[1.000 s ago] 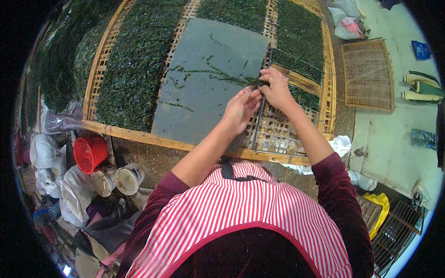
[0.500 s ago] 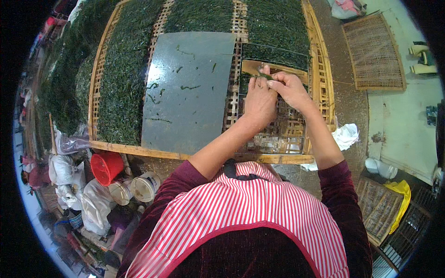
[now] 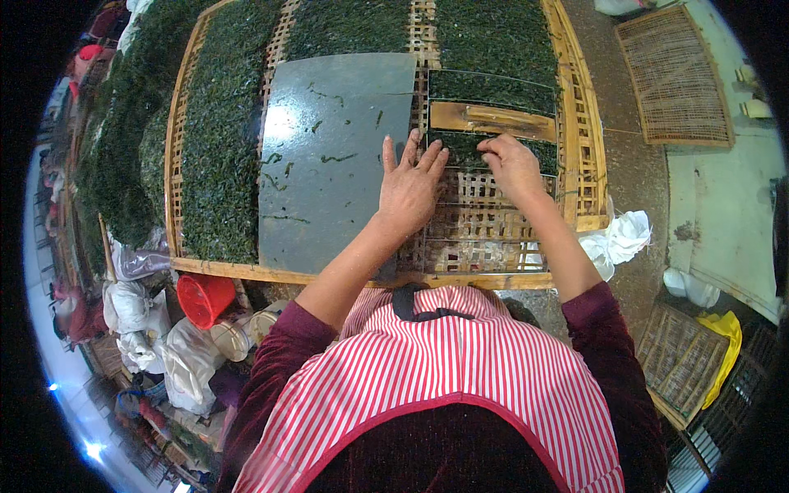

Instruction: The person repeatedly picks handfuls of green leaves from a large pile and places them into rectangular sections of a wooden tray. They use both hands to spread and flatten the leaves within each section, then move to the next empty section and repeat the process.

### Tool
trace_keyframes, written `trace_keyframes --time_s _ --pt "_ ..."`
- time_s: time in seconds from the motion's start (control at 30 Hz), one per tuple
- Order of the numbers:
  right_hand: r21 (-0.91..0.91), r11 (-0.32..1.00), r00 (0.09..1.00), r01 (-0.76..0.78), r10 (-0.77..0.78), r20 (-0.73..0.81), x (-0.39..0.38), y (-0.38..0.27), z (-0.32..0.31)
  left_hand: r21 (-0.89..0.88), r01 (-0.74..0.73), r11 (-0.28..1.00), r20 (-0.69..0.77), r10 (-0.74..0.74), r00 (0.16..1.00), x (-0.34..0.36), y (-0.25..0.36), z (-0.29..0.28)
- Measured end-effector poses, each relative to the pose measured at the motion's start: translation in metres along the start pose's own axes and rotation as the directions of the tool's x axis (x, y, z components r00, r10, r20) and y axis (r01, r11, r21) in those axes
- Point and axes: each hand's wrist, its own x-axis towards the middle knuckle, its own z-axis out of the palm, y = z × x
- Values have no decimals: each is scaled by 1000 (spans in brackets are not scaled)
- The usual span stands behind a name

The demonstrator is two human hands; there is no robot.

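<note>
On a bamboo lattice rack point(image 3: 589, 131) lie strips of dark green seaweed point(image 3: 493, 37) and a grey board point(image 3: 329, 189) with scattered shreds. Right of the board is a thin metal frame point(image 3: 493, 272), with a wooden bar point(image 3: 456, 115) across a seaweed patch in it. My left hand point(image 3: 411, 189) has its fingers spread, their tips at the board's right edge and the frame's left side. My right hand point(image 3: 509, 168) is pinched low over the seaweed patch below the bar; what is between the fingertips is hidden.
A red bucket point(image 3: 205, 300), white buckets point(image 3: 230, 341) and white sacks point(image 3: 185, 366) stand at lower left. Heaped seaweed point(image 3: 115, 123) lies beyond the rack's left. Mesh trays point(image 3: 670, 74), a yellow cloth point(image 3: 719, 353) and a crumpled white bag point(image 3: 616, 242) are at right.
The long strands earlier on the board between my hands are gone from it. My hands moved rightward together, then parted: the left came back left and spread. The view has shifted.
</note>
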Motion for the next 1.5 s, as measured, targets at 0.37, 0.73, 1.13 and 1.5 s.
trace_keyframes --time_s 0.37,0.73,1.13,1.5 --pt "-129 990 997 55 -47 63 13 -27 17 -27 -64 998 -36 63 997 2 -11 9" --pt "-240 970 1000 28 -30 -2 -18 -16 12 -182 -114 977 -63 104 993 2 -18 5" --pt "-199 980 1000 15 -14 7 -26 4 13 -96 -212 972 -59 207 976 20 12 14" --pt "387 914 988 -125 78 135 -17 -12 -17 -573 -173 801 -91 147 985 17 -3 7"
